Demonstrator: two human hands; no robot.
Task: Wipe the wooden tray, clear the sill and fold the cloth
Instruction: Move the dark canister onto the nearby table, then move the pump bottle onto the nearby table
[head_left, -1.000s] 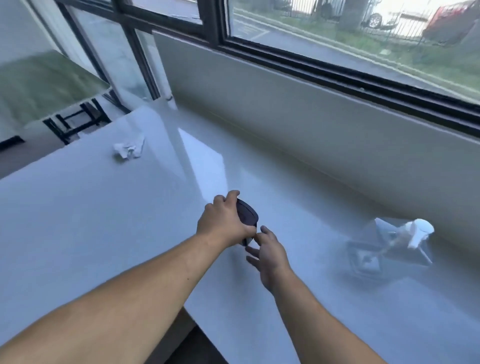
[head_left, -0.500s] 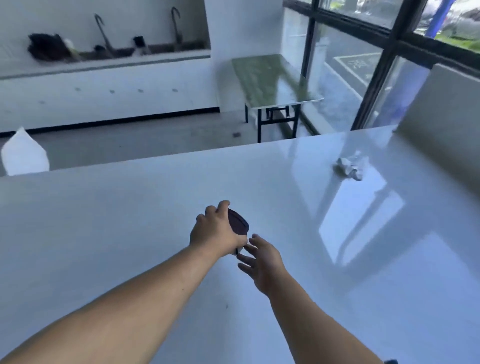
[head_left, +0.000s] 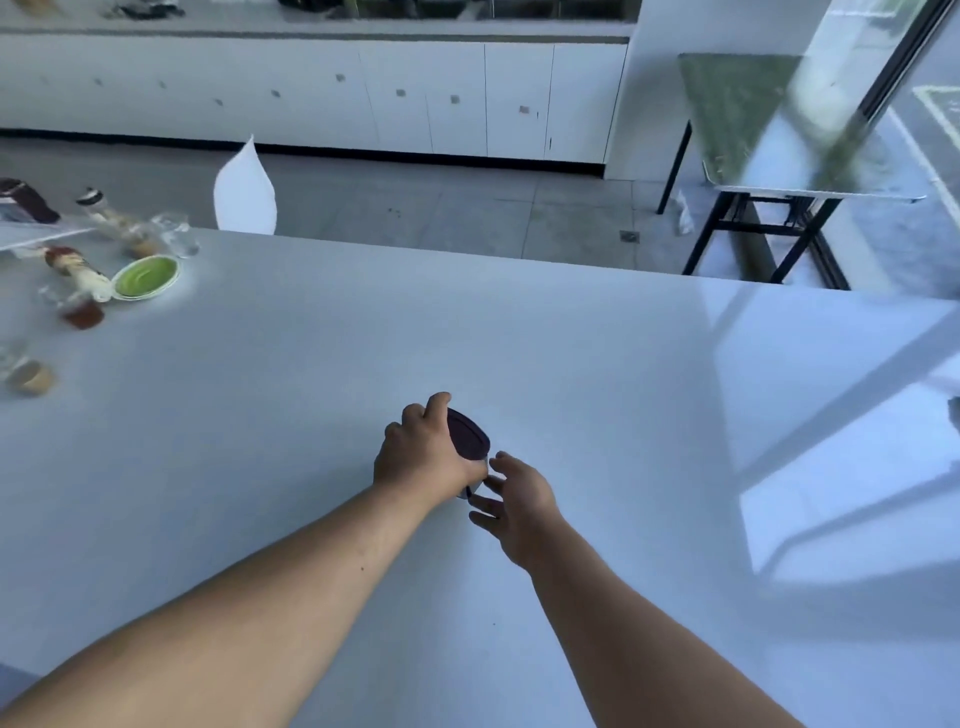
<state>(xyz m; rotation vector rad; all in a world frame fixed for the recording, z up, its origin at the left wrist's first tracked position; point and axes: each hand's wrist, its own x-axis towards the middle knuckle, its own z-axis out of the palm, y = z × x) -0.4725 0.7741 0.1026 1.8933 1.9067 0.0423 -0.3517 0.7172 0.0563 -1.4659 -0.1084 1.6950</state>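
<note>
Left hand (head_left: 423, 457) fingers clamp a dark lidded container (head_left: 467, 441) above the white desk (head_left: 311, 364) centre. Right hand (head_left: 519, 496) fingers spread beside it. Since earlier, cluttered dishes (head_left: 145, 275) appear at ten o'clock.

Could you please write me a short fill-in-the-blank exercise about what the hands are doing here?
1. The left hand grips a small ____-lidded container.
2. The right hand is ____, fingers spread beside the container.
3. The green bowl sits at the countertop's far ____ side.

Missing words: dark; open; left
</note>
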